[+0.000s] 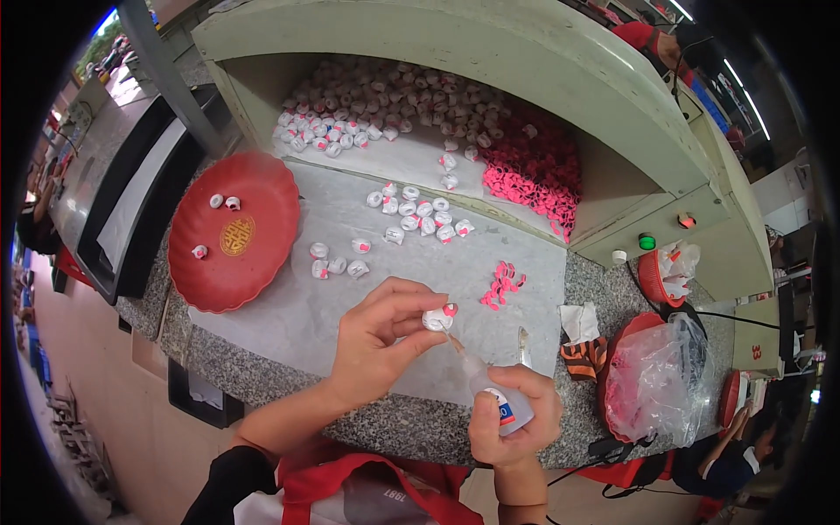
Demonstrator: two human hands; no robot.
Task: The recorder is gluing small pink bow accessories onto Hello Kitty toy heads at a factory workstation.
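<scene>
Between the thumb and fingers of my left hand (372,346) is a small white rounded piece (434,320) with a pink patch. My right hand (503,451) is wrapped round a translucent squeeze bottle (479,372) with a thin nozzle. The nozzle tip points up-left at the white piece; whether they touch, I cannot tell. Several similar white pieces (425,209) lie beyond my hands on pale sheeting (350,227). To their right sits a small cluster of pink curved parts (501,287). A slim metal tool (524,346) lies above my right hand.
At the left, a red scalloped plate (254,284) holds three white pieces. A pale green shelf (455,35) arches over heaps of white pieces (394,92) and pink parts (534,188). On the right are an orange-black cloth (584,359) and a clear plastic bag (661,376) over a red tray.
</scene>
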